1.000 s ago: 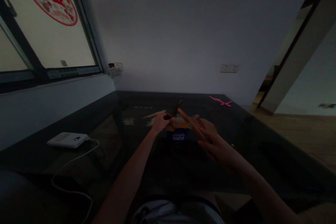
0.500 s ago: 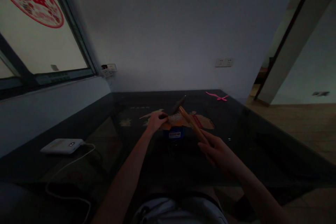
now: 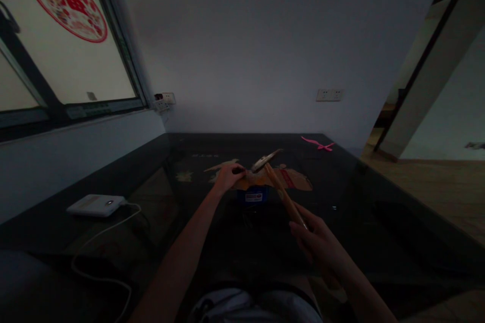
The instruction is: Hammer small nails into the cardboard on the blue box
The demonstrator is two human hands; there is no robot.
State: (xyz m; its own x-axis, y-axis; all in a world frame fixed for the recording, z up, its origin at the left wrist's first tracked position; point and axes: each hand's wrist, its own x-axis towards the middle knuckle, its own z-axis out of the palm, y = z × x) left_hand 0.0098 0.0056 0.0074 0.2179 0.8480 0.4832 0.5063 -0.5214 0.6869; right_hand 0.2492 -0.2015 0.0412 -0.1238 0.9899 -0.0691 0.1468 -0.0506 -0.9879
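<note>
My right hand is wrapped round the wooden handle of a claw hammer. The metal head tilts over a torn piece of brown cardboard, close beside the fingertips of my left hand. Thumb and forefinger of that hand are pinched together at the cardboard's left part; whatever they hold is too small and dark to make out. Under the cardboard sits a blue container with a white label. Whether the hammer head touches the cardboard, I cannot tell.
A white power bank with a white cable lies on the left of the dark glossy table. At the far right edge rests a pink ribbon. A wall with sockets stands behind the table.
The hammer head has come down and turned, so its metal side now shows near my left fingertips. My left hand stays at the cardboard. The whole view has shifted slightly.
</note>
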